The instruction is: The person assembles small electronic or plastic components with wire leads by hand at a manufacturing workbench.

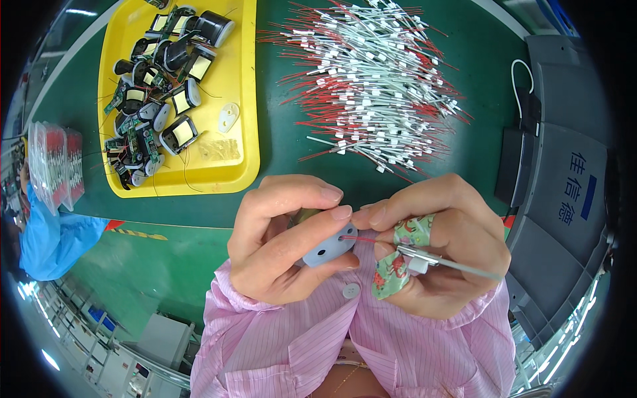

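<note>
My left hand (279, 242) is closed around a pale grey plastic housing (333, 245) with several small round holes in its end face. A red wire (365, 239) runs from one of those holes to my right hand (458, 249). My right thumb and fingers pinch this wire lead close beside the housing. A white tag and a pale sleeve (464, 268) of the lead stick out between the fingers toward the right. Floral green tape (390, 273) wraps my right thumb and one finger. Whether the wire's tip is fully inside the hole is hidden.
A yellow tray (249, 132) at the far left holds black-and-grey housings with circuit boards and one loose pale plate (228, 117). Many red-and-white wire leads (378, 86) lie piled on the green table. Clear plastic boxes (56, 166) stand left; a grey bin (570, 152) stands right.
</note>
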A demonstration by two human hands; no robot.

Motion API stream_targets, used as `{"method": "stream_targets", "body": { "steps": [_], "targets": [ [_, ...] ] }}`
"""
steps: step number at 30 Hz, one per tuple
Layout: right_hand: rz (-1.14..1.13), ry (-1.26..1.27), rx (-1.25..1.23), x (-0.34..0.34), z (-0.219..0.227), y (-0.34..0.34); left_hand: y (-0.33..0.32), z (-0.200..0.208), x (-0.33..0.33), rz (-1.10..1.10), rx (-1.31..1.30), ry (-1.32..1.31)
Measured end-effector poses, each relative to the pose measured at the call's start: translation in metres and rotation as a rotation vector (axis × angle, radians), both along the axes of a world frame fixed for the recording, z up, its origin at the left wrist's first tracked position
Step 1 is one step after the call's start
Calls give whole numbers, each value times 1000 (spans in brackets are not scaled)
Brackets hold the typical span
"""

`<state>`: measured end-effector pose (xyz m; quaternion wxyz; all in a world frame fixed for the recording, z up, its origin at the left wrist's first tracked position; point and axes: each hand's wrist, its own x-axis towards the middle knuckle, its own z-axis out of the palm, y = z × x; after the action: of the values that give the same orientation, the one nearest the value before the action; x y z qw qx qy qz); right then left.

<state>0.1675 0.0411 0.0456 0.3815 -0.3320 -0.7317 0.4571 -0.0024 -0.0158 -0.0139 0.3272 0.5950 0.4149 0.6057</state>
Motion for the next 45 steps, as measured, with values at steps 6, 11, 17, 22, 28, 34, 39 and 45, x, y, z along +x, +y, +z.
{"method": "stream_targets", "body": {
  "steps": [6,11,17,22,28,34,39,45],
  "targets": [
    [-59,-60,59,-5,3,-3,1,2,1,18,8,37],
    [-95,-94,200,-7,0,-4,1,1,1,-2,10,52],
    [-100,-179,253,-8,2,-6,-1,-1,1,-1,3,34],
    [-171,-157,285,-11,1,-10,-1,0,2,0,-9,23],
    [-167,-134,275,-11,0,-8,-3,0,2,4,-9,8],
    [-128,-198,264,-11,3,-9,-4,0,0,1,-34,34],
    [-57,-274,219,-7,9,-9,-2,-3,-3,-27,12,74],
    [-50,-296,224,-8,10,-9,-1,-3,-5,-45,10,89]
  ]
}}
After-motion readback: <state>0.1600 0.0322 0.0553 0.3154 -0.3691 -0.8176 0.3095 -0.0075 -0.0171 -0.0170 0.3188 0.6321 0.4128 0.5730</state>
